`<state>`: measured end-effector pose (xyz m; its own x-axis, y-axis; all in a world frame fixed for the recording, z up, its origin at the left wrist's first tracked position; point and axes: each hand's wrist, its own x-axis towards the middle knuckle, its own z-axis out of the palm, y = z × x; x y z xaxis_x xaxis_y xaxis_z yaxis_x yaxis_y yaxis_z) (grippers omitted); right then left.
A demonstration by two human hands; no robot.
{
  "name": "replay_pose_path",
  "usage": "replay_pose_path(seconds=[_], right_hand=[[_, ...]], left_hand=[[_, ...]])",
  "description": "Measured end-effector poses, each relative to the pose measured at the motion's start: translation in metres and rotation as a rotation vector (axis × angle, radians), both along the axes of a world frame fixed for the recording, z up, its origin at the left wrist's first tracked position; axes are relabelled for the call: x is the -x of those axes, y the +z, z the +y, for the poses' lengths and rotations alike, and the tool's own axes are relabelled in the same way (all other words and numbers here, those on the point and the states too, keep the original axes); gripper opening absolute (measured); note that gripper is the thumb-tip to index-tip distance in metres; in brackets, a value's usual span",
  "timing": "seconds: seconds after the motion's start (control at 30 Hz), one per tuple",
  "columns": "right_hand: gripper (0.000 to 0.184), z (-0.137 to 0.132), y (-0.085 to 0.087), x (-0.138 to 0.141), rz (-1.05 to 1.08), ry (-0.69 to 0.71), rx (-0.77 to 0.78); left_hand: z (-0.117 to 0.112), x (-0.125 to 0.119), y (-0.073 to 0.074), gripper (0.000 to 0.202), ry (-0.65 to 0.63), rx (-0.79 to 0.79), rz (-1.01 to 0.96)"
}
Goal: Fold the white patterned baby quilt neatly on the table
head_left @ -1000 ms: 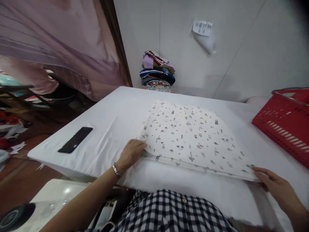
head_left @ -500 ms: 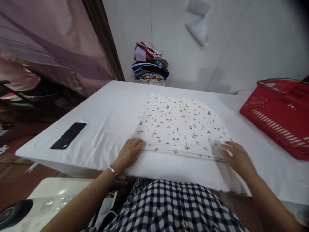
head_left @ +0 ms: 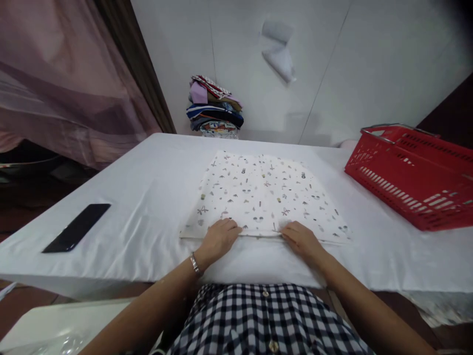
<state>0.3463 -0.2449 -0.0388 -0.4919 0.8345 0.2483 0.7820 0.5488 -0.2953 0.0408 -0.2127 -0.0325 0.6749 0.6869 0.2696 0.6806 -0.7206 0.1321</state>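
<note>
1. White-covered table (head_left: 148, 172) spans the view.
2. Printed cloth (head_left: 254, 192) flat on it, view centre; probably light, soft, floppy. Best hold: 6 o'clock edge, two-handed.
3. Left hand (head_left: 220, 238) at 7, right hand (head_left: 301, 240) at 5, both pinching that edge.

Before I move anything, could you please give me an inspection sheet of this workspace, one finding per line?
Surface: white-covered table, creased at left.
Job's things: printed white fabric, spread out.
Clutter: black smartphone, red plastic basket, stacked folded textiles.
Left grip: fingers curled at the fabric's near edge.
Right grip: fingers at the same edge.
Cables: nothing seen for certain.
Surroundings: pale wall, pinkish curtain.
</note>
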Motion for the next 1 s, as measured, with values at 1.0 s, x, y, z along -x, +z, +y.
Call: replay_pose_path(seconds=[1.0], right_hand=[[0.027, 0.185, 0.034, -0.132, 0.191, -0.839, 0.229]], left_hand=[[0.214, 0.054, 0.025, 0.063, 0.745, 0.229, -0.028]])
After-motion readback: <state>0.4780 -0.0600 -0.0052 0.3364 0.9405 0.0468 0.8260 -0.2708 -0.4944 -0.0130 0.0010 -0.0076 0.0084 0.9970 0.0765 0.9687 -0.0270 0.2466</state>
